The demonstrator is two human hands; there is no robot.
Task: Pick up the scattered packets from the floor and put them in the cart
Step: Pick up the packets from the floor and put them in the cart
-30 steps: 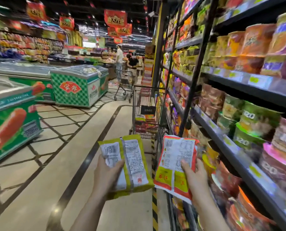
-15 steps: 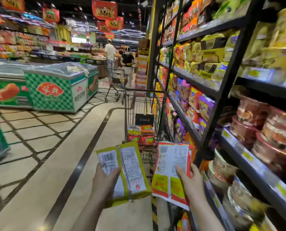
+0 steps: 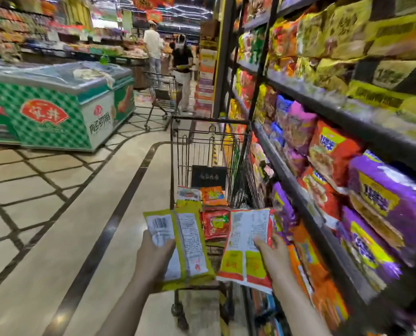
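My left hand (image 3: 153, 258) grips a yellow-green packet (image 3: 190, 243) with its white printed back facing me. A red and yellow packet (image 3: 245, 248), also back side up, is held by my right hand (image 3: 272, 255). Both packets hover over the near end of the wire shopping cart (image 3: 209, 151), which stands right in front of me beside the shelves. Several red, orange and green packets (image 3: 214, 207) lie in the cart's basket.
Tall shelves (image 3: 323, 112) packed with noodle packets run along my right. Green chest freezers (image 3: 56, 103) stand at the left across the tiled aisle. Two people with another cart (image 3: 161, 98) stand farther down the aisle.
I have walked forward, and the cart has come from a few steps ahead to directly under my hands. Both hands still hold their packets.
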